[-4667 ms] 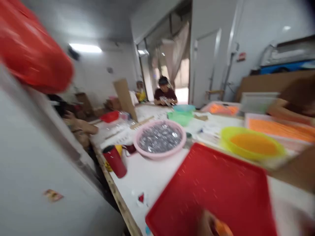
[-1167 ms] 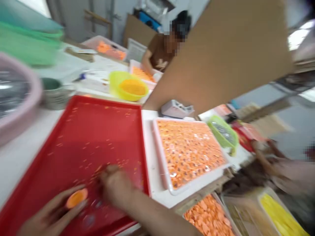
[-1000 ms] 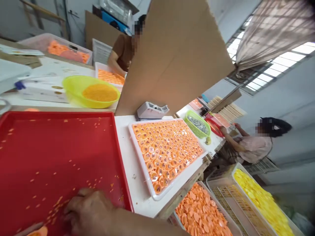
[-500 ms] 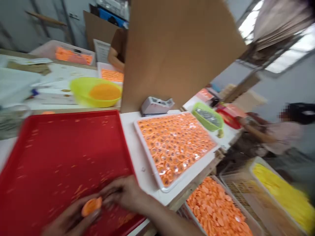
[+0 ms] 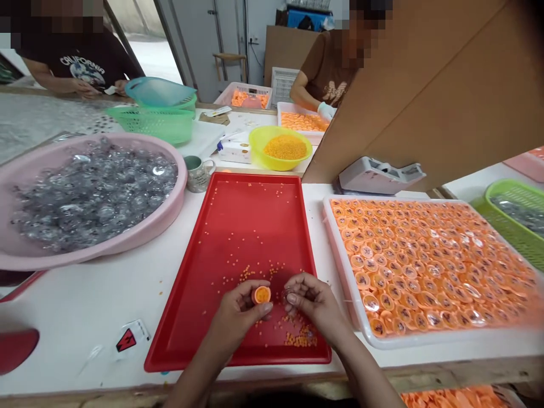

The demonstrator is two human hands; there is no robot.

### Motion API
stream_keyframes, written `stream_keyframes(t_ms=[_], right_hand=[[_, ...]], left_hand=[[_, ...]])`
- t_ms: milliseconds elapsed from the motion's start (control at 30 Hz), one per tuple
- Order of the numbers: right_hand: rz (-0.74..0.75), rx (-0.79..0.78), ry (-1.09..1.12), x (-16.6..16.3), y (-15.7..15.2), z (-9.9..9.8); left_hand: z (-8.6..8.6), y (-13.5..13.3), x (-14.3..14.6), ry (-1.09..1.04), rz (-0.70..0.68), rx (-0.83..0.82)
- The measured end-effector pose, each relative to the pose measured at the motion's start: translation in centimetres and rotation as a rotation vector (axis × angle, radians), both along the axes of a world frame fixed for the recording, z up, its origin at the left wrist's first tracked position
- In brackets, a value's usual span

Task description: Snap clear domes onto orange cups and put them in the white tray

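Note:
My left hand (image 5: 238,320) pinches a small orange cap (image 5: 261,294) between fingers and thumb, filled with orange beads. Facing it, my right hand (image 5: 314,300) holds a small clear plastic dome (image 5: 289,297) at its fingertips. Both hands hover low over a red plastic tray (image 5: 255,238). Loose orange beads (image 5: 301,339) lie in a small heap under my right hand, with others scattered across the tray. To the right, a white tray (image 5: 345,272) holds many orange caps in tight rows, most with clear domes.
A pink basin (image 5: 170,192) of clear domes stands left, with a mug (image 5: 198,173) behind it. A yellow-green bowl (image 5: 280,148) of orange beads sits beyond the red tray. A cardboard sheet (image 5: 425,96) stands upright at right. Co-workers (image 5: 327,73) work across the table.
The view has swung from a tilted angle to level, facing along the table. My hands have come together above the red tray's middle, and the orange cap is now held up between them.

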State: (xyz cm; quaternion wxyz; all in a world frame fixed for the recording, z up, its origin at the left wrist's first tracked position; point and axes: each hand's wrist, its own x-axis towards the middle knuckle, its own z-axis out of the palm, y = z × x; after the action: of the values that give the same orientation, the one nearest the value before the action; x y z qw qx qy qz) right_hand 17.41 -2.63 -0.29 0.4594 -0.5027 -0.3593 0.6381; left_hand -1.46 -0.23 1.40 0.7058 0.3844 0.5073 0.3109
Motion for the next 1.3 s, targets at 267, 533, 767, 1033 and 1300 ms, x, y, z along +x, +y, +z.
stream_keyframes(t_ms=[267,533,767,1033,1300], right_hand=[[0.054,-0.028,-0.029,-0.4,0.2,0.8],[0.022,-0.012,-0.179,-1.0,0.1,0.5],[-0.069,-0.085,0.003,-1.5,-0.8,0.6],[-0.266,-0.075,0.061,-3.2,-0.9,-0.4],[-0.275,-0.091,0.028,-2.5,-0.9,-0.7]], left_hand=[[-0.1,0.0,0.7,-0.036,-0.014,-0.014],[0.0,-0.7,1.7,-0.040,-0.087,0.014],[-0.1,-0.3,1.5,-0.228,0.134,-0.106],[-0.7,-1.4,2.9,-0.238,0.244,-0.062],[-0.7,-1.5,2.8,-0.247,0.239,-0.044]])
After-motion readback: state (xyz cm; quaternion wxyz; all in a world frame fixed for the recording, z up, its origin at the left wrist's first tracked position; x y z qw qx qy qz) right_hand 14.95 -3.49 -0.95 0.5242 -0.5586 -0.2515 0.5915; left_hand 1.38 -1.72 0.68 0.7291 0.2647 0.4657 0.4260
